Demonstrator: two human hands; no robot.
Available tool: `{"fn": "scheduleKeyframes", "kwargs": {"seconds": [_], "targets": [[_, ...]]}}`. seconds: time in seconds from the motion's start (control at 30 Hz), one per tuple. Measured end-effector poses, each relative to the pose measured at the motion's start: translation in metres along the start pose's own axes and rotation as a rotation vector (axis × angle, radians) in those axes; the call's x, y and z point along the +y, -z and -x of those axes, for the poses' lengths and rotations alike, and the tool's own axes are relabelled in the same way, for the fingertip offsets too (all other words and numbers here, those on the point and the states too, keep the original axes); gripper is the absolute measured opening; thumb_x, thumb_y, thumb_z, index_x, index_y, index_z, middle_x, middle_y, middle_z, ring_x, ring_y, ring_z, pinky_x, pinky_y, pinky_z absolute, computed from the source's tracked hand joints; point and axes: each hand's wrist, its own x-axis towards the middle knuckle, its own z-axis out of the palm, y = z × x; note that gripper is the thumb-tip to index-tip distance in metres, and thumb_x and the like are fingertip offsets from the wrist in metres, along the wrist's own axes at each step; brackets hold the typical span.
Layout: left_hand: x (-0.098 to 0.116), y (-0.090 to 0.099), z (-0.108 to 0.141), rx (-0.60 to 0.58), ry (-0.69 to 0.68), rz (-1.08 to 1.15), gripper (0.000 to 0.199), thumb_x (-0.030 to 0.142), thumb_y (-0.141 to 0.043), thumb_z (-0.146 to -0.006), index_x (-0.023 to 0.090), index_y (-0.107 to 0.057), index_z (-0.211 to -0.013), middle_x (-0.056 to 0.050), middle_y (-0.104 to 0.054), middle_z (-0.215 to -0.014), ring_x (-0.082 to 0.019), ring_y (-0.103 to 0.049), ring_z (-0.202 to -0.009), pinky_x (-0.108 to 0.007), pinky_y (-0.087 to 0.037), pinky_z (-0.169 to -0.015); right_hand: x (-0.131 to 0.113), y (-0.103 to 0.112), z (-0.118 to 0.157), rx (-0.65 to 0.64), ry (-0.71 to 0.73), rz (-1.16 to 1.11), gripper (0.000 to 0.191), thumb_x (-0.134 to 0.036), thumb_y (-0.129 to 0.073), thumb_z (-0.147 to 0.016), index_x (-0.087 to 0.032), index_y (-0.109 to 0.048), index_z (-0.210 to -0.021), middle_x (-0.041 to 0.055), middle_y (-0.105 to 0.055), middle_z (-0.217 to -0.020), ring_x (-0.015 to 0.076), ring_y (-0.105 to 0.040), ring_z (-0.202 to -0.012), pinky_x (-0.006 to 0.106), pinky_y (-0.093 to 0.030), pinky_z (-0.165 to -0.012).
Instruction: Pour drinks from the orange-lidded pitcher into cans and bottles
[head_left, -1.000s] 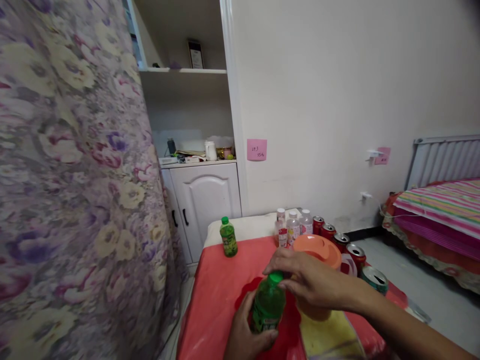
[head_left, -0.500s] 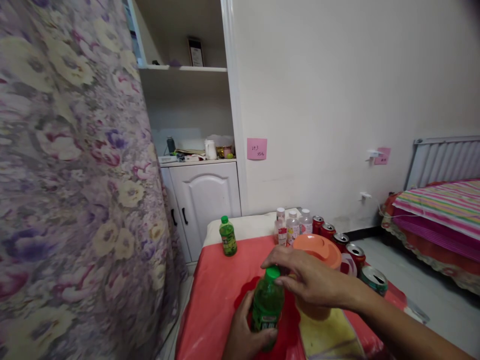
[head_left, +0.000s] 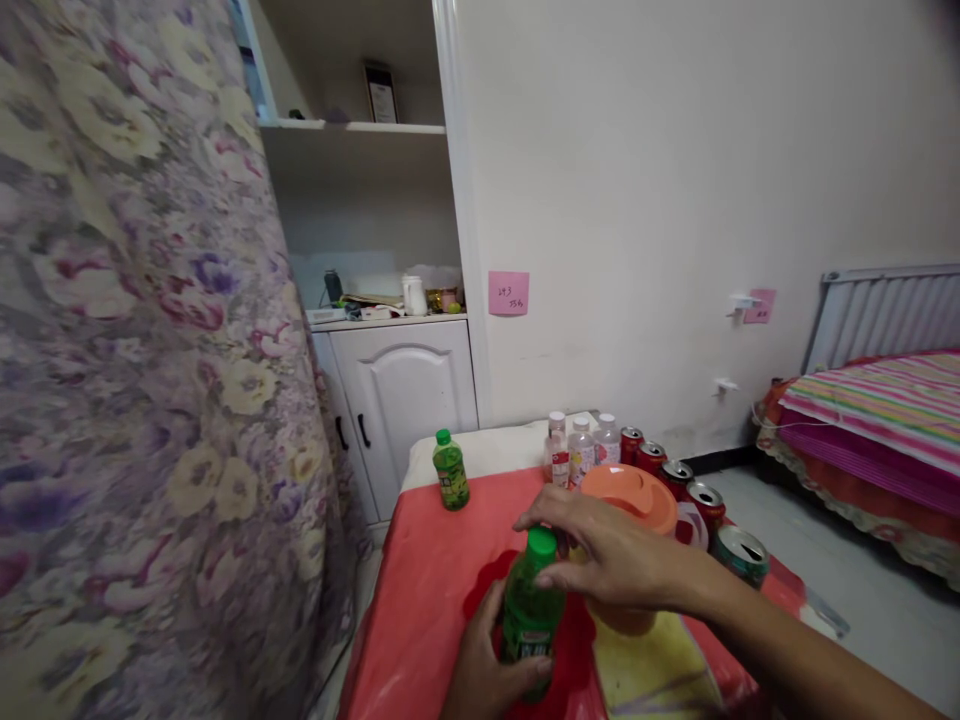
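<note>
A green plastic bottle stands upright, slightly tilted, over a red dish at the near part of the table. My left hand is wrapped round the lower half of its body. From the right, my right hand reaches over the bottle's top, thumb and fingers curled about its green cap. The cap sits on the neck. Behind my right hand is a pitcher with an orange lid, partly covered by my hand and forearm. Under my forearm lies a yellow cloth.
Another green bottle stands at the table's back left. Three clear bottles with white caps line the back. Several drink cans run down the right side. A floral curtain hangs at left, and a white cabinet stands behind.
The view has shifted slightly, so the scene sits a little further left. My right fingers have turned a little at the cap, while my left hand keeps its hold on the bottle.
</note>
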Motion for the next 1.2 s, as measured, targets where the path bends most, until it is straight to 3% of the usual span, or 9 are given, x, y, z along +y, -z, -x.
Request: {"fn": "scheduleKeyframes", "kwargs": {"seconds": [0.13, 0.33, 0.5, 0.57, 0.7, 0.83, 1.0, 1.1, 1.2], "targets": [[-0.001, 0.0, 0.0, -0.031, 0.001, -0.003, 0.097, 0.064, -0.088, -0.053, 0.017, -0.061, -0.133, -0.015, -0.069, -0.134, -0.042, -0.057, -0.13, -0.046, -0.046, -0.108, -0.002, 0.0, 0.0, 0.031, -0.035, 0.011, 0.022, -0.024, -0.066, -0.09, -0.02, -0.066, -0.112, 0.0069, -0.064, -0.107, 0.021, -0.062, -0.092, 0.035, -0.051, -0.084], [-0.01, 0.002, 0.0, -0.01, 0.044, -0.022, 0.111, 0.064, -0.089, -0.05, 0.013, -0.053, -0.141, -0.021, -0.063, -0.141, -0.046, -0.051, -0.135, -0.049, -0.041, -0.113, -0.002, 0.006, 0.003, -0.017, 0.09, -0.067, 0.031, -0.017, -0.062, -0.092, -0.025, -0.064, -0.122, 0.0062, -0.066, -0.117, 0.0221, -0.062, -0.109, 0.036, -0.048, -0.096], [-0.003, -0.001, -0.001, -0.048, 0.025, 0.016, 0.099, 0.065, -0.089, -0.052, 0.017, -0.06, -0.133, -0.016, -0.068, -0.135, -0.042, -0.056, -0.13, -0.045, -0.046, -0.107, 0.0, 0.0, 0.005, 0.067, -0.038, -0.009, 0.028, -0.026, -0.069, -0.089, -0.02, -0.064, -0.116, 0.0079, -0.065, -0.111, 0.0228, -0.064, -0.096, 0.037, -0.052, -0.087], [-0.003, -0.001, -0.001, -0.048, 0.03, 0.014, 0.101, 0.065, -0.089, -0.051, 0.016, -0.059, -0.134, -0.017, -0.067, -0.136, -0.042, -0.055, -0.131, -0.045, -0.044, -0.108, -0.002, -0.001, 0.005, 0.077, -0.008, -0.011, 0.021, -0.022, -0.066, -0.09, -0.019, -0.065, -0.111, 0.0077, -0.065, -0.109, 0.0218, -0.063, -0.095, 0.036, -0.051, -0.088], [-0.007, 0.002, -0.002, -0.014, 0.041, 0.004, 0.106, 0.062, -0.091, -0.049, 0.016, -0.056, -0.138, -0.018, -0.064, -0.141, -0.044, -0.052, -0.135, -0.047, -0.041, -0.112, -0.006, 0.003, 0.005, 0.09, 0.104, -0.074, 0.029, -0.014, -0.059, -0.091, -0.021, -0.064, -0.119, 0.0083, -0.065, -0.117, 0.0221, -0.061, -0.109, 0.038, -0.048, -0.098], [-0.008, 0.003, -0.003, -0.013, 0.021, 0.087, 0.099, 0.056, -0.092, -0.053, 0.018, -0.058, -0.138, -0.016, -0.068, -0.136, -0.042, -0.058, -0.128, -0.046, -0.047, -0.107, -0.011, 0.008, 0.011, 0.197, 0.053, -0.224, 0.024, -0.019, -0.06, -0.091, -0.021, -0.063, -0.115, 0.0075, -0.066, -0.108, 0.021, -0.062, -0.097, 0.037, -0.05, -0.089], [-0.015, 0.006, -0.005, 0.09, 0.068, 0.212, 0.086, 0.05, -0.096, -0.047, 0.015, -0.067, -0.12, -0.016, -0.077, -0.115, -0.041, -0.068, -0.111, -0.045, -0.055, -0.095, 0.004, -0.006, 0.049, 0.214, -0.147, -0.534, 0.027, -0.038, -0.065, -0.09, -0.024, -0.065, -0.113, 0.0036, -0.061, -0.094, 0.019, -0.056, -0.081, 0.032, -0.047, -0.072], [-0.018, 0.007, -0.006, 0.123, 0.103, 0.287, 0.077, 0.05, -0.096, -0.044, 0.014, -0.071, -0.107, -0.014, -0.08, -0.099, -0.037, -0.073, -0.095, -0.043, -0.058, -0.085, 0.034, -0.035, 0.09, 0.113, -0.229, -0.819, 0.033, -0.048, -0.067, -0.089, -0.024, -0.067, -0.113, 0.0034, -0.062, -0.091, 0.0193, -0.059, -0.079, 0.032, -0.049, -0.071], [-0.017, 0.008, -0.006, 0.148, 0.135, 0.315, 0.072, 0.047, -0.097, -0.039, 0.014, -0.073, -0.098, -0.012, -0.08, -0.088, -0.037, -0.074, -0.088, -0.043, -0.058, -0.08, 0.074, -0.069, 0.136, 0.223, -0.399, -1.003, 0.032, -0.049, -0.071, -0.086, -0.024, -0.07, -0.105, 0.0024, -0.063, -0.088, 0.0188, -0.063, -0.076, 0.033, -0.05, -0.073]]}}
